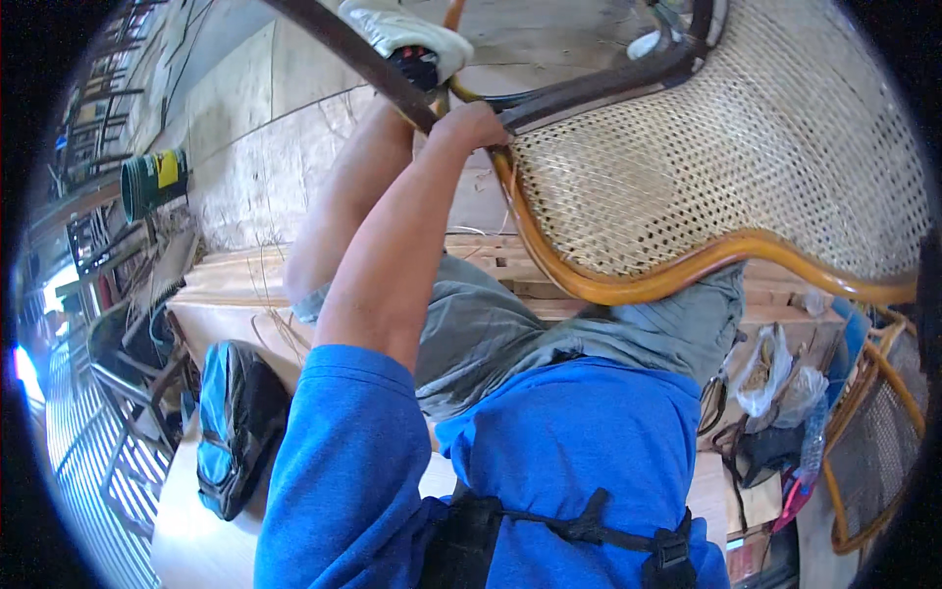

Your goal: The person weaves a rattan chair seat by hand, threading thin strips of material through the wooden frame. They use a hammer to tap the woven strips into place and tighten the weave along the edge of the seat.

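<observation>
A chair of woven cane (pixel 677 167) leans across my lap at the upper right. Its edge is a curved, varnished rattan pole (pixel 613 287), and a dark brown frame (pixel 618 86) crosses above it. My left hand (pixel 473 126) is closed round the frame where the dark bar meets the varnished pole at the panel's left corner; its fingertips are partly hidden. I cannot see my right hand. Just beyond my left hand, my white shoe (pixel 422 44) is close to the dark bar.
A blue and black backpack (pixel 224 432) lies on the pale surface at left. A dark green can (pixel 154 185) stands farther off. At right are plastic bags (pixel 765 373), a clear bottle (pixel 812 442) and another rattan piece (pixel 868 452). Wooden boards (pixel 245 167) cover the floor ahead.
</observation>
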`<state>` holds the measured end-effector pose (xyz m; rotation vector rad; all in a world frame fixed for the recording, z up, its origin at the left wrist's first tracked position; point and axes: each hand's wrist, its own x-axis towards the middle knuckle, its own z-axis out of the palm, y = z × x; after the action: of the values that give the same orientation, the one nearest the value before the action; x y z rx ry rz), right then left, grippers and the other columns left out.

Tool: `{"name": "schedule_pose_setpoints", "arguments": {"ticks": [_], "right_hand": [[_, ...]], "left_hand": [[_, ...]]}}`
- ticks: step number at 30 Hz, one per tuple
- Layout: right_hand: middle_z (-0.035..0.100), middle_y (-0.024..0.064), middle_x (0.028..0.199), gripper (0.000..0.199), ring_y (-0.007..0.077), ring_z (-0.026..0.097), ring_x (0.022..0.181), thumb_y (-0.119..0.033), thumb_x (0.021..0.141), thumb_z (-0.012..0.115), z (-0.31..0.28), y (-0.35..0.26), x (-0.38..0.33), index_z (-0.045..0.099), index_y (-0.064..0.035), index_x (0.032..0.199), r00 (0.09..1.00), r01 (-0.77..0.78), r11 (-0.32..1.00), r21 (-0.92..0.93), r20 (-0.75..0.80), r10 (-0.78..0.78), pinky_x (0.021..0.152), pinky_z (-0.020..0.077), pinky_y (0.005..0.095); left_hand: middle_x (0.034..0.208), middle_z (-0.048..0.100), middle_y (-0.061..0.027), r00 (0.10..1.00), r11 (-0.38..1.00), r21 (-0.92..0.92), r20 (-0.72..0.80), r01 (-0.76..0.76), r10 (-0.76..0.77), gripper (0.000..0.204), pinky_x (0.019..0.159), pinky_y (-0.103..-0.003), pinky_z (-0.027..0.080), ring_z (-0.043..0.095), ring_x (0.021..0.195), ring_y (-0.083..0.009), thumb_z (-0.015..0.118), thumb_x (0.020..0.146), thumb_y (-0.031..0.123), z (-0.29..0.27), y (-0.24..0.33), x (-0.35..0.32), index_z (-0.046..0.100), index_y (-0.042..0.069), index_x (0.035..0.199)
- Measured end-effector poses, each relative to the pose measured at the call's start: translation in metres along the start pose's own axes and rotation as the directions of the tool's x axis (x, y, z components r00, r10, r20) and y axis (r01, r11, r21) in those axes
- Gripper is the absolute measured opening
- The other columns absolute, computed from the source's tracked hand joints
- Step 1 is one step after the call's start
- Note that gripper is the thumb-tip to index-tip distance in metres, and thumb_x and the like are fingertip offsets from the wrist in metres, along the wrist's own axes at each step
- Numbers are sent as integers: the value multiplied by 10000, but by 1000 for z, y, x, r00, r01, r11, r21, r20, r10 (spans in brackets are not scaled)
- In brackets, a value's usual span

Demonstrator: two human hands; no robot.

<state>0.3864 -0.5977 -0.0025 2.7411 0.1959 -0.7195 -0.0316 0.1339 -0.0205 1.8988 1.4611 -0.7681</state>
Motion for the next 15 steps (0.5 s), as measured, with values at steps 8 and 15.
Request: {"name": "schedule_pose_setpoints", "arguments": {"ticks": [8, 15], "right_hand": [[561, 256, 1089, 417, 357, 515, 987, -280, 945, 434, -145, -177, -6, 525, 85, 1126, 753, 642, 759, 111, -278, -596, 879, 383, 402], [460, 40, 620, 315, 138, 440, 567, -304, 931, 483, -183, -546, -83, 592, -10, 900, 423, 888, 431, 164, 81, -902, 547, 375, 289]], "left_hand": [[1176, 595, -133, 993, 977, -176, -9, 117, -120, 354, 897, -392, 470, 570, 1097, -285, 579, 783, 257, 25, -17, 21, 642, 85, 1086], [1174, 602, -121, 981, 947, -275, -51, 164, -185, 332, 867, -406, 483, 573, 1091, -303, 521, 821, 224, 11, 2, 10, 641, 91, 1101]]}}
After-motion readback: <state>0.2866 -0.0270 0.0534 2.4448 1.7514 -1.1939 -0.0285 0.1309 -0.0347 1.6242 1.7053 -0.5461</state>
